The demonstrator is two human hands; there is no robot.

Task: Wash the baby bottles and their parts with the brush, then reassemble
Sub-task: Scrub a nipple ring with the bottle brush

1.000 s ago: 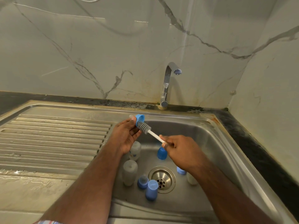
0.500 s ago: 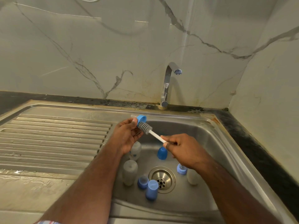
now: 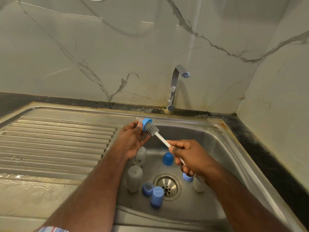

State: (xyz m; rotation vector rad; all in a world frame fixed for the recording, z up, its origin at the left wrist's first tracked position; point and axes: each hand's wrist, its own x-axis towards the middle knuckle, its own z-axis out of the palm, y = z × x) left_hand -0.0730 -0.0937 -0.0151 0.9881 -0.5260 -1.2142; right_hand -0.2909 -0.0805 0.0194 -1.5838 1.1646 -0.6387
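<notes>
My left hand (image 3: 132, 141) pinches a blue screw ring with its clear teat (image 3: 145, 123) above the sink's left rim. My right hand (image 3: 189, 156) grips the white handle of the bottle brush (image 3: 154, 130), whose grey bristle head pokes into the ring's open side. Down in the steel sink (image 3: 225, 148) lie two frosted bottles (image 3: 134, 178), (image 3: 140, 156), partly hidden by my left wrist. Blue caps (image 3: 167, 158), (image 3: 156, 196) and a blue ring (image 3: 147, 188) lie around the drain. Another blue ring (image 3: 187, 177) and a frosted bottle (image 3: 198, 185) sit under my right hand.
A chrome tap (image 3: 173, 87) stands behind the basin with no water running. The ribbed draining board (image 3: 55, 143) stretches to the left, wet near its front edge. Marble walls close in at the back and right, with a dark counter strip (image 3: 267, 156) beside the sink.
The brush head has pushed further into the blue ring, and my right hand has shifted slightly. The left hand stays in place.
</notes>
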